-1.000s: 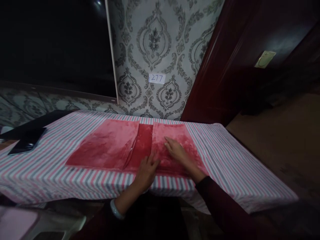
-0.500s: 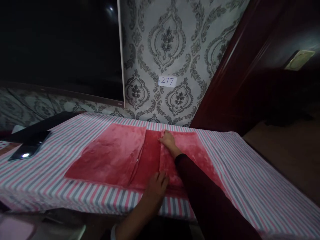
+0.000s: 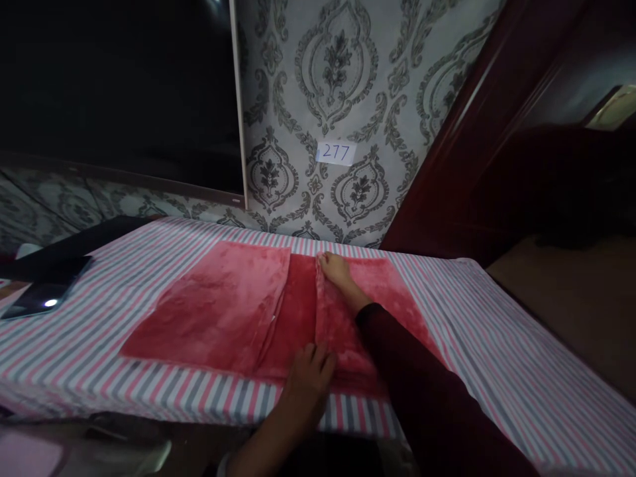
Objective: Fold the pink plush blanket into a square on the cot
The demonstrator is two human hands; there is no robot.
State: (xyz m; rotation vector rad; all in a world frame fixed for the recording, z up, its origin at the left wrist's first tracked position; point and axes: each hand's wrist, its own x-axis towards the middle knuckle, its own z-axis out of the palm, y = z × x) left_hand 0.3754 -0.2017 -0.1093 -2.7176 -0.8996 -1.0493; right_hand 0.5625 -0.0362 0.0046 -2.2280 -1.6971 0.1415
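A red plush cloth [image 3: 218,305] lies spread on a table with a pink, grey and white striped cover [image 3: 487,384]. Its left and right sides are folded in toward the middle, leaving a darker strip [image 3: 295,311] between them. My right hand [image 3: 338,271] reaches to the far edge of the right flap [image 3: 387,291] and pinches its corner, which lifts slightly. My left hand [image 3: 308,377] grips the same flap's near edge at the table's front, fingers curled on the cloth.
A dark phone [image 3: 34,298] with a small light lies at the table's left end beside a black flat object [image 3: 74,245]. A patterned wall with a "277" label [image 3: 336,152] stands behind. A dark red door [image 3: 462,146] is at right.
My right hand moved from the flap's middle to its far corner and now pinches it, lifting the inner edge. My left hand stayed at the near edge. The camera shifted slightly.
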